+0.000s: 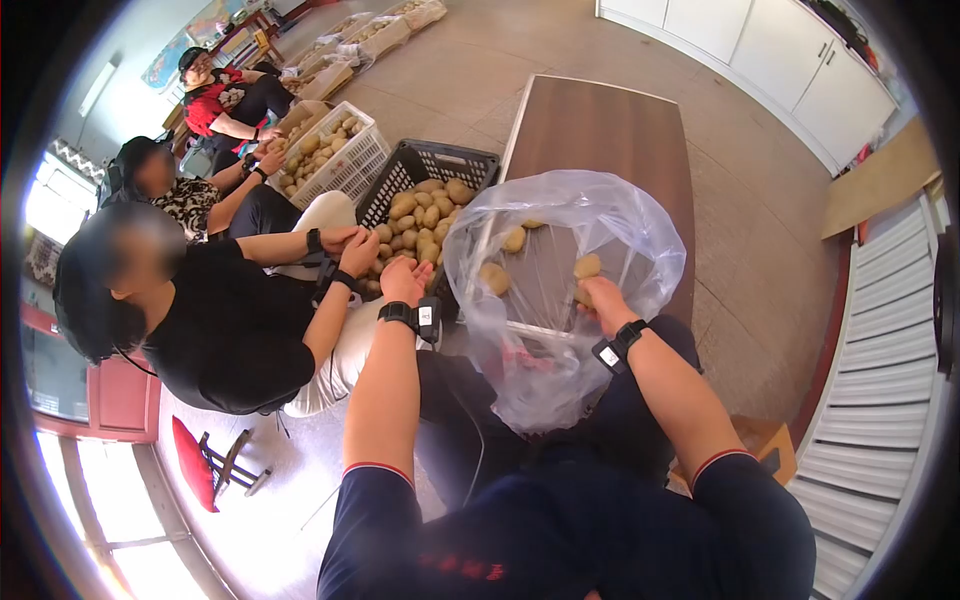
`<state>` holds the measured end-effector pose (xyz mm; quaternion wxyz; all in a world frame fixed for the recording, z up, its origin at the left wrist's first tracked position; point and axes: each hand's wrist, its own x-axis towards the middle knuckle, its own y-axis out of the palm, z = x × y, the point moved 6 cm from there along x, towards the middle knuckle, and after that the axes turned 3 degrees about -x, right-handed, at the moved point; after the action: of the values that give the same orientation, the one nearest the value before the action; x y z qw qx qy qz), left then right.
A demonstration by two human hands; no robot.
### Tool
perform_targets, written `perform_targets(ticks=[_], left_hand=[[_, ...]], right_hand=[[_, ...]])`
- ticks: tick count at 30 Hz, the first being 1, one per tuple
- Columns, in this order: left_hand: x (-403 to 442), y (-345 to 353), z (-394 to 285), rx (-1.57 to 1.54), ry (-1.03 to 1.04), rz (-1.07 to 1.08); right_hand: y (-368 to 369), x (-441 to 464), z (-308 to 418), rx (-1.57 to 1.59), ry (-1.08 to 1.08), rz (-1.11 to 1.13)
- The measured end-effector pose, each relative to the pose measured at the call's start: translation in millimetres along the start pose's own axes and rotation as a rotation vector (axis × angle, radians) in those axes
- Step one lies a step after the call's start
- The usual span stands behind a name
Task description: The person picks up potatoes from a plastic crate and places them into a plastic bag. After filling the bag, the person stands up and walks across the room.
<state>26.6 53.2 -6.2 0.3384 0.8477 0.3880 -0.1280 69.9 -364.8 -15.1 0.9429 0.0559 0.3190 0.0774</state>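
Note:
My left hand (pixel 405 280) is at the near edge of a black plastic crate (pixel 480 165) heaped with potatoes (pixel 425 215). Its fingers are curled beside the potatoes, and what they hold is hidden. Inside the mouth of a clear plastic bag (pixel 655 225), my right hand (pixel 603 303) has its fingers closed on a potato (pixel 582 294). Just above it rests another potato (pixel 587 266). Farther left in the bag lie a potato (pixel 494 279) and a smaller one (pixel 514 240). The bag lines a pale-rimmed container and spills over toward my lap.
A co-worker in black (pixel 215 320) sits close on my left, hands at the same crate. Two more people sit beyond, by a white crate (pixel 360 170) of potatoes. A brown table (pixel 600 125) stands ahead. A red folding stool (pixel 195 465) is at lower left, a ribbed radiator (pixel 875 400) at right.

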Motion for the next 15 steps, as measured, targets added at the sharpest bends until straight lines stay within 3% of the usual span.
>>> perform_targets(ticks=[2, 5, 9, 15], left_hand=[[-15, 12, -6, 0.038, 0.002, 0.032], [-29, 25, -9, 0.188, 0.034, 0.079], [-50, 48, -4, 0.29, 0.007, 0.158], [-74, 80, 21, 0.468, -0.161, 0.429]], right_hand=[[2, 10, -6, -0.368, -0.054, 0.096], [4, 2, -2, -0.457, -0.141, 0.008], [7, 6, -2, -0.477, -0.198, 0.014], [20, 8, 3, -0.245, -0.221, 0.084]])
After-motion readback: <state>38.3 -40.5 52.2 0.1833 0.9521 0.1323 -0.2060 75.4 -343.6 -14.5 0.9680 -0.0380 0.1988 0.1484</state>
